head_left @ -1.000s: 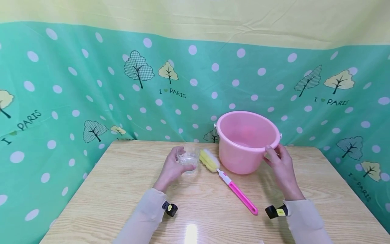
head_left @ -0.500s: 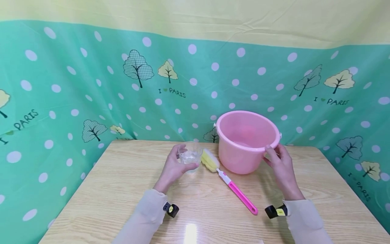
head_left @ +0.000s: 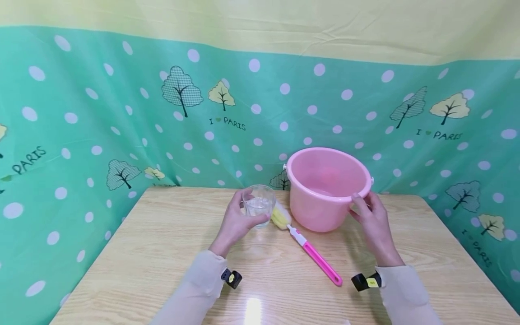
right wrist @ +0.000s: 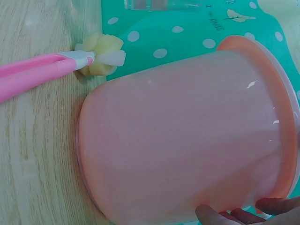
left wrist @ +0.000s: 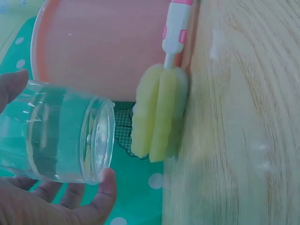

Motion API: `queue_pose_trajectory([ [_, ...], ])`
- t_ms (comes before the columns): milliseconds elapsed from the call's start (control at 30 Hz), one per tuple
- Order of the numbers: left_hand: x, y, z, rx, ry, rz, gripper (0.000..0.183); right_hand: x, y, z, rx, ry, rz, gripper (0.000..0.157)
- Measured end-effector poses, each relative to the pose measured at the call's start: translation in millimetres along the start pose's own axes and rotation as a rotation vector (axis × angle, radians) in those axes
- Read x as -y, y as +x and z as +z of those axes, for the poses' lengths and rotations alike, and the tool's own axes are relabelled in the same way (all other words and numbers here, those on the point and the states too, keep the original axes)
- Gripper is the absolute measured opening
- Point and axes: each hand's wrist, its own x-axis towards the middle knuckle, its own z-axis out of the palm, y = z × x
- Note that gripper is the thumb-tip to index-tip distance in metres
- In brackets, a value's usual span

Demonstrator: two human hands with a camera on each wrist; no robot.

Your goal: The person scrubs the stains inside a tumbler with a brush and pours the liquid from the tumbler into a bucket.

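My left hand [head_left: 240,220] grips a clear glass [head_left: 260,203] by its sides, thumb in front and fingers behind. In the left wrist view the glass [left wrist: 56,133] is apart from the tabletop, and it seems to hold some clear liquid. To the right, a pink bucket [head_left: 318,210] stands upright, and my right hand [head_left: 373,221] holds its near right rim with the thumb on the edge. Between glass and bucket lies a bottle brush [head_left: 314,257] with a yellow-and-white sponge head [left wrist: 159,112] and a pink handle. Part of the sponge head is hidden behind the glass in the head view.
Everything sits on a light wooden table [head_left: 162,262]. Behind it hangs a green dotted curtain [head_left: 243,90] with printed trees, close to the table's back edge. A white scrap peeks in at the bottom edge of the head view.
The left hand has lifted the glass slightly and carried it rightward, nearer the bucket and over the brush head. The right hand stays on the bucket rim; the view has shifted a little.
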Motion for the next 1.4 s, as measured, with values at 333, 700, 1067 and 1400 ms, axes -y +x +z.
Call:
queue_pose_trajectory([
  [333, -9.9, 3.2, -2.0, -0.006, 0.043, -0.004, 0.091, 0.9, -1.5, 1.4, -0.002, -0.015, -0.001, 0.065],
  [700, -28.5, 10.0, -2.3, 0.000, 0.050, 0.012, 0.088, 0.0, -1.5, 2.4, -0.008, 0.003, -0.001, 0.065],
  [1067, -43.3, 16.8, -1.8, 0.017, 0.072, 0.062, 0.083, -0.5, -0.3, 3.2, -0.015, 0.003, 0.014, 0.066],
  [1400, -56.9, 22.9, -1.2, 0.000, 0.110, 0.081, 0.086, 0.5, -1.1, 2.2, -0.010, -0.011, 0.005, 0.065],
])
